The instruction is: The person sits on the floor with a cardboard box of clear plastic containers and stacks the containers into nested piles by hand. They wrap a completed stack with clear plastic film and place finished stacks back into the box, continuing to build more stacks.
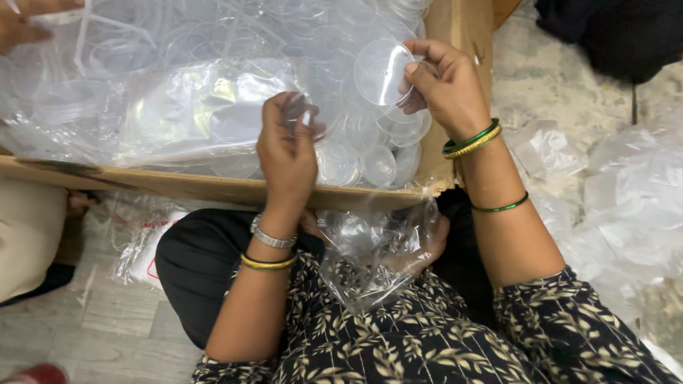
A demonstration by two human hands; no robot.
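My right hand (445, 85) pinches a clear round plastic disc (380, 71) by its edge, held upright above the box. My left hand (287, 146) is curled around a small clear plastic piece (297, 110) near the box's front wall. Both hands hover over a cardboard box (213, 188) filled with several clear plastic discs and lids (370, 160). A clear plastic bag (370, 249) lies in my lap, below the box edge.
Another person's hand (21, 25) reaches into the box at the top left. A large clear plastic sheet (178, 107) covers the box's left part. Crumpled plastic bags (626, 192) lie on the floor at right. A dark cloth (612, 32) sits top right.
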